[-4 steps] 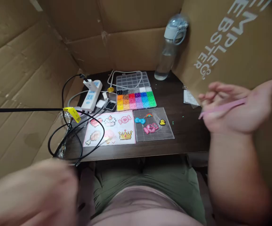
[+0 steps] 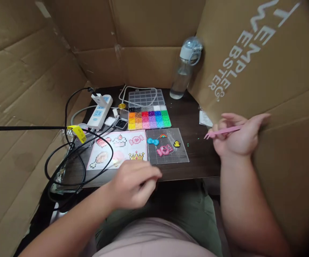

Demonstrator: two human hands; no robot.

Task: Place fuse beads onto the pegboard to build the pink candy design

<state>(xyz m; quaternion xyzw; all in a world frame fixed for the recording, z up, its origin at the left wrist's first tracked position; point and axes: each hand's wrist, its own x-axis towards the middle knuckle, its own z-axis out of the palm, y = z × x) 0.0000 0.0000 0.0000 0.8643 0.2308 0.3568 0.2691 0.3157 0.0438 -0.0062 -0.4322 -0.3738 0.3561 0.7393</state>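
My right hand is turned palm up at the right, over the table's edge, with pink plastic tweezers lying across its curled fingers. The tweezers' split tips point left. My left hand hangs loosely curled over the front edge of the table, and nothing shows between its thumb and forefinger. Just beyond it lies the printed pattern sheet. To the right of that sheet is a clear pegboard carrying a blue bow, a rainbow, a yellow duck and a pink candy shape made of beads.
Behind the sheet stands an open bead box with many colours. A power strip and looped black cables occupy the left. The water bottle stands at the back, and cardboard walls surround the table.
My left hand has swung from the lower left to the table's front middle. My right hand has moved left and slightly down with the tweezers. The view has shifted a little.
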